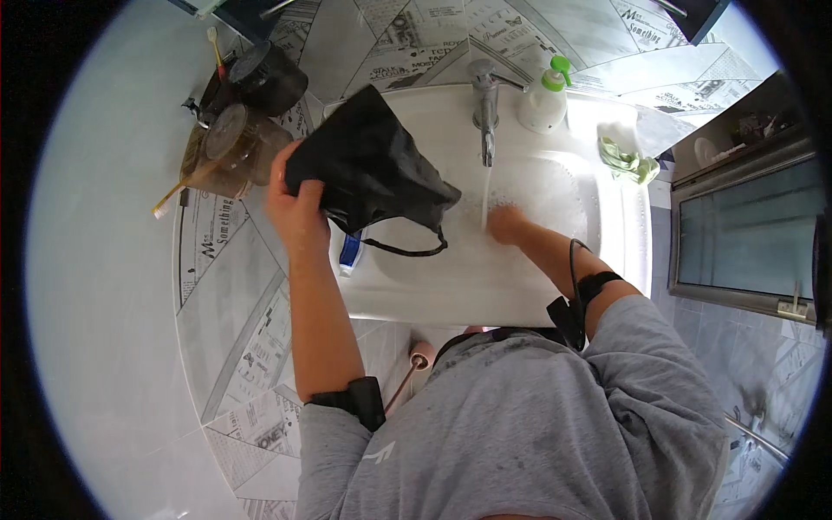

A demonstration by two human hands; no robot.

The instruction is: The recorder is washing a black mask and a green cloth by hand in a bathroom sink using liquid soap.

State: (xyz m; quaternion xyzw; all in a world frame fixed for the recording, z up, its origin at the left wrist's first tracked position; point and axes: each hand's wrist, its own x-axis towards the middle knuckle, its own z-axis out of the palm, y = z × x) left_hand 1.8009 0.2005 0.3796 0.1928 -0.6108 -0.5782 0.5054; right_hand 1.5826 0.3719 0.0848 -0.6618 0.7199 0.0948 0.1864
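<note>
My left hand (299, 205) grips a black fabric bag (374, 159) by its edge and holds it up over the left side of the white sink (403, 302). A thin black strap loops down from the bag. My right hand (508, 224) is low in the basin, beside the thin stream of water falling from the chrome faucet (487, 117); its fingers are blurred, and whether they hold anything is not visible. Suds lie in the water around it. Partly hidden under the bag, a blue and white tube (350, 252) rests on the sink's left rim.
A white pump bottle with a green top (546, 97) stands behind the basin. A light green cloth (627, 162) lies on the right rim. Containers with toothbrushes (244, 140) are at the left wall. A glass-fronted door (747, 227) is at the right.
</note>
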